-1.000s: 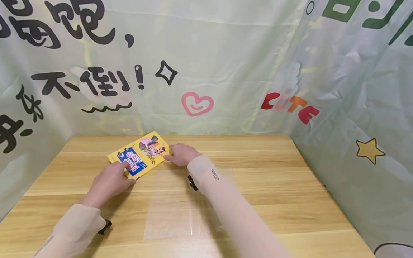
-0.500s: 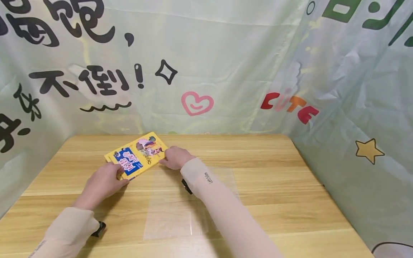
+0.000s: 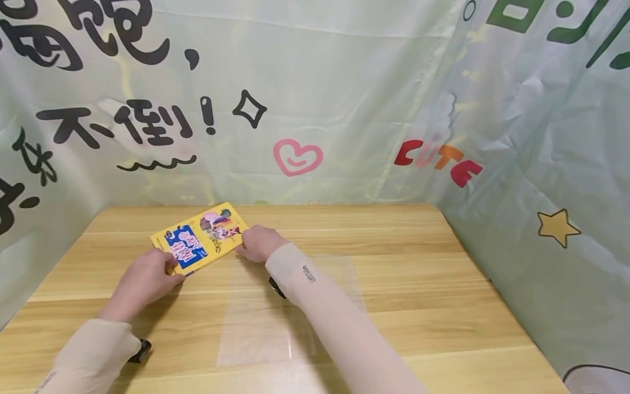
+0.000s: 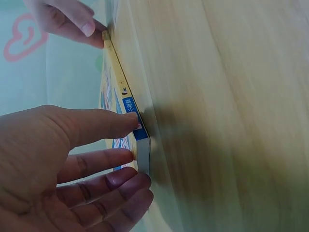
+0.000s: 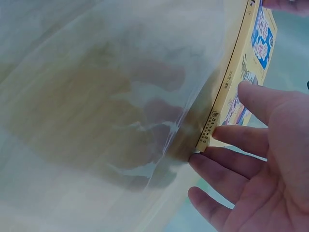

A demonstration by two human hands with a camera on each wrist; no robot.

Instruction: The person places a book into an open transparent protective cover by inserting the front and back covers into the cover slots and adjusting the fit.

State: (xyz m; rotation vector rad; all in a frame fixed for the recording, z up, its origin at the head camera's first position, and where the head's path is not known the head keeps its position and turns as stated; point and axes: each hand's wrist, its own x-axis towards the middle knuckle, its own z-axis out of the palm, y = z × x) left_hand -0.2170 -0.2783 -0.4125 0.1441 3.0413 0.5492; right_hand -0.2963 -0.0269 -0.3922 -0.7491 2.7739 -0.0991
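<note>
A yellow book (image 3: 215,249) with a blue title panel and a colourful drawing lies at a slant on the far left of the wooden table. My left hand (image 3: 144,278) holds its near left corner. In the left wrist view the thumb presses the book's spine (image 4: 116,67), and fingers touch the page edge. My right hand (image 3: 261,243) holds the right-hand end. The right wrist view has its fingertips at the book's corner and the thumb by the cover. Near the right forearm, a clear plastic sheet (image 3: 256,328) lies flat on the table.
The wooden table (image 3: 423,306) has its far edge against a pale green printed cloth (image 3: 354,109). More of this cloth stands along the left and right sides. The right forearm crosses over the plastic sheet.
The book has slid a little to the left along the table, with both hands moving along on it. The plastic sheet has stayed in place. The head view has shifted slightly.
</note>
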